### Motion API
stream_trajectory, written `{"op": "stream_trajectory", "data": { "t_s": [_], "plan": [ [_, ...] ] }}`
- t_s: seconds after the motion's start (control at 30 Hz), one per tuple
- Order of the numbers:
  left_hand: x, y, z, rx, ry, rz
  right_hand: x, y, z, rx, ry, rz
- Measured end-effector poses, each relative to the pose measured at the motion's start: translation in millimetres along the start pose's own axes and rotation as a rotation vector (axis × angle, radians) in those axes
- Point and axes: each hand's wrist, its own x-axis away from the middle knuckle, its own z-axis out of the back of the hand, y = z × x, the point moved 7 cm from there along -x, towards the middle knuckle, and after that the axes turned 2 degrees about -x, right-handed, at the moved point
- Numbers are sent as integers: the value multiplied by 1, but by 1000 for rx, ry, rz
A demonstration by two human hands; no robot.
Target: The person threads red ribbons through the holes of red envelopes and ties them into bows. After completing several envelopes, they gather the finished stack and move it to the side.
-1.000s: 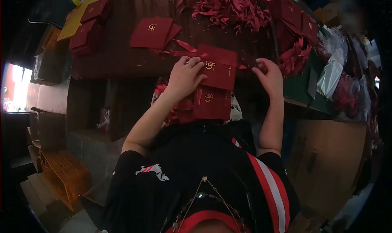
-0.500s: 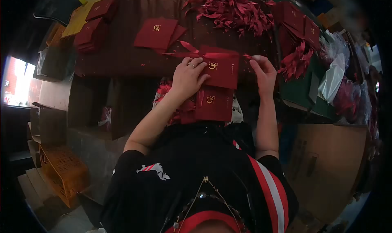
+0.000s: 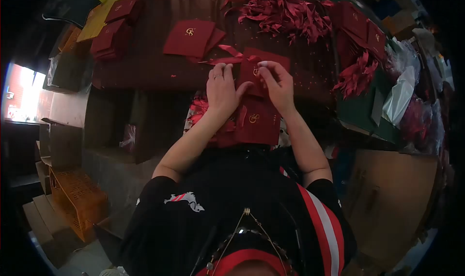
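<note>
A second ago my right hand (image 3: 277,84) was out past the right edge of the top card (image 3: 273,59), drawing an end of the ribbon (image 3: 226,57) sideways. Now it has come in over the middle of the card, just beside my left hand (image 3: 222,89). No ribbon end trails to the right any more. My left hand has hardly moved and still rests on the card's left part.

My left fingers lie stretched and close together, flat on the card, with the thumb spread towards the right hand. A ring (image 3: 218,76) shows on one finger. My right fingers are bunched, tips down on the card's face where the ribbon crosses it. Whether they pinch the ribbon I cannot tell. The top card sits at the near edge of the table (image 3: 145,68), and the ribbon's loops stick out at its upper left corner.

I count two dark red cards at my hands: the top card and a lap card (image 3: 256,126) just below it, showing a gold monogram. Farther out, two loose cards (image 3: 189,36) overlap. A left stack (image 3: 112,31) and a right stack (image 3: 358,26) are too dense to count. There is one ribbon heap (image 3: 283,12) at the far side and one smaller ribbon bunch (image 3: 356,75) to the right.
</note>
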Motion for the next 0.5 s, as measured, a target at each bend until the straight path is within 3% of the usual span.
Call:
{"op": "stream_trajectory", "data": {
  "t_s": [0.07,0.1,0.2,0.33,0.43,0.5],
  "plan": [
    [3,-4,-5,0,-44,-38,4,18,-3,111,13,-28],
    [3,-3,-4,-1,-42,-35,5,6,-6,367,48,165],
    [9,-2,-1,154,-57,21,5,8,-8,364,48,135],
    [10,-3,9,116,17,4,4,8,-7,375,25,195],
    [9,-10,4,240,-59,101,-1,10,-7,392,21,254],
    [9,-16,-6,346,-220,286,-5,11,-9,377,-6,226]
  ]
}}
